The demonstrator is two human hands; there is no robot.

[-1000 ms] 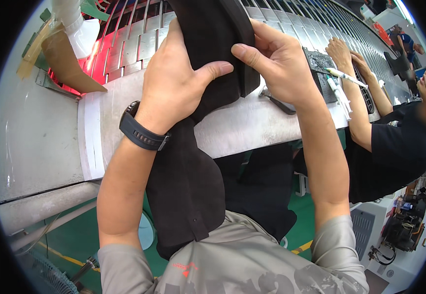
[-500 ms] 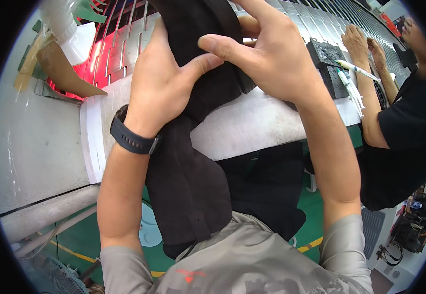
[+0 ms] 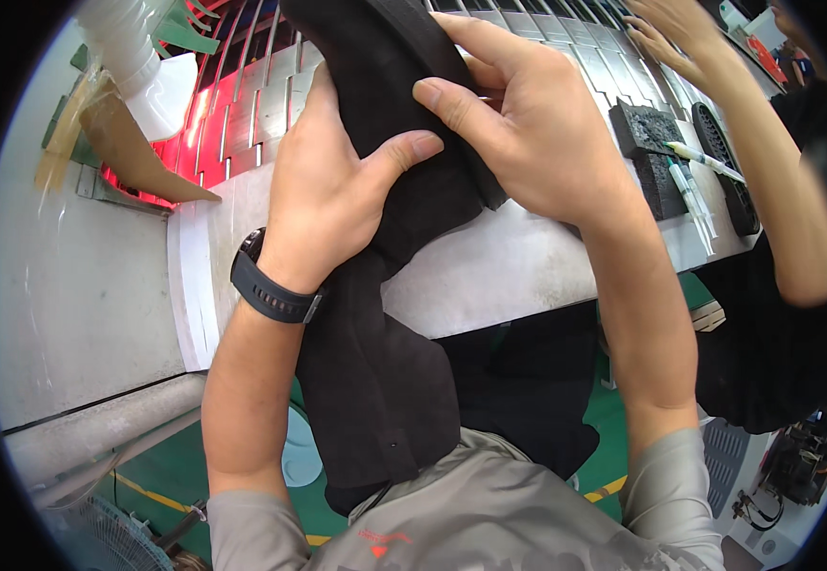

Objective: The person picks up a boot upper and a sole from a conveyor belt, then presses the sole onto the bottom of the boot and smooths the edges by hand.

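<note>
A tall black boot [image 3: 413, 200] with a matte, suede-like surface lies across the near edge of the work table, its long shaft [image 3: 375, 381] hanging down toward my lap. My left hand [image 3: 328, 181], with a dark watch on the wrist, is wrapped round the boot's left side, thumb on top. From the right, my right hand [image 3: 537, 133] grips the same boot, its thumb pressed on the upper surface and its fingers round the far side. Both thumbs point toward each other, apart. The fingertips underneath are partly hidden, as is the boot's far end at the frame's top.
Metal conveyor slats [image 3: 528, 43] run behind the table [image 3: 499, 266]. On the right are a black foam block [image 3: 644, 128], syringe-like tubes [image 3: 694, 205] and a black sole [image 3: 727, 171]. A co-worker's arm [image 3: 756, 143] reaches over there. A white duct [image 3: 132, 57] and brown flap [image 3: 137, 152] stand left.
The co-worker's hands have moved away toward the conveyor, and the black sole shows more fully. My view has shifted slightly; both my hands keep their hold, the right thumb a little farther right.
</note>
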